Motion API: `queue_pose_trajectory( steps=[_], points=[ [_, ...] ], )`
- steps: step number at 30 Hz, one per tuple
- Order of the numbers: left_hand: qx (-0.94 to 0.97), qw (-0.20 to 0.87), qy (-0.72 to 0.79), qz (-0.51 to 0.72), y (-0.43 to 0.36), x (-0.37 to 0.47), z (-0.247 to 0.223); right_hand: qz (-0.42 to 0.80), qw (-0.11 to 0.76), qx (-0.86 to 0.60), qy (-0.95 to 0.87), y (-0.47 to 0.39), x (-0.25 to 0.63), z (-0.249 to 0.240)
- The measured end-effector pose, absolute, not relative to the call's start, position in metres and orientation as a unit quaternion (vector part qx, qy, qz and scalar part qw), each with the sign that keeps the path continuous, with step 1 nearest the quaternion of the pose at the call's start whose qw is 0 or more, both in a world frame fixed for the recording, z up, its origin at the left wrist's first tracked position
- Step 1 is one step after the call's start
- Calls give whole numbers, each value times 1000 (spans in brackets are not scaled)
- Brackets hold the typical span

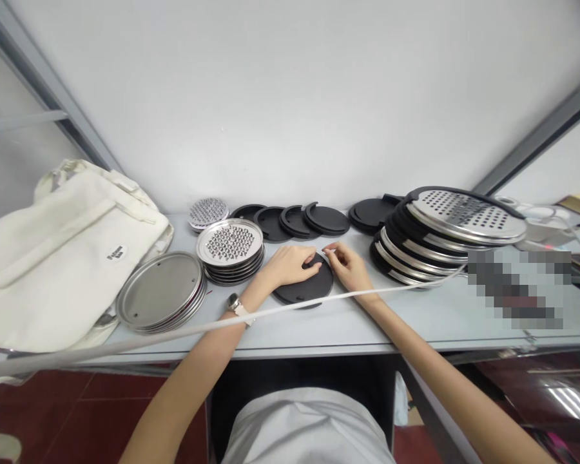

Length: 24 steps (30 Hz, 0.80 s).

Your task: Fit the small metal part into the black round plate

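A black round disc (314,286) lies flat on the light table in front of me. My left hand (293,265) rests over its upper left part, thumb stretched across the disc and fingers curled at its far edge. At the disc's right edge is my right hand (348,267), thumb and index finger pinched together; whatever they hold is too small to name. Behind my hands, several black round holders (326,219) overlap in a row. A stack of perforated metal grater discs (230,243) stands to the left of my left hand.
Plain metal discs (160,290) are stacked beside a cream bag (62,251) on the left. A tall leaning stack of black-rimmed graters (464,216) stands on the right. A white cord (280,310) crosses in front of my forearms. Behind the table (319,332) rises a wall.
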<state>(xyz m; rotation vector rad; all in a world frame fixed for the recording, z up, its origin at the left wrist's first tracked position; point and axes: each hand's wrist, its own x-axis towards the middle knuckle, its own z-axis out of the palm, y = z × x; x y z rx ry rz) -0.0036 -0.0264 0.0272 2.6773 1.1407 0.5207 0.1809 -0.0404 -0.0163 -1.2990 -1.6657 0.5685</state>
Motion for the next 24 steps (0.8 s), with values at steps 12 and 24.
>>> queue_pose_trajectory(
  steps=[12, 24],
  points=[
    [903, 87, 383, 175, -26, -3, 27, 303, 440, -478, -697, -29, 182, -19],
    [898, 79, 397, 174, -25, -2, 26, 316, 412, -479, -708, -36, 185, -16]
  ],
)
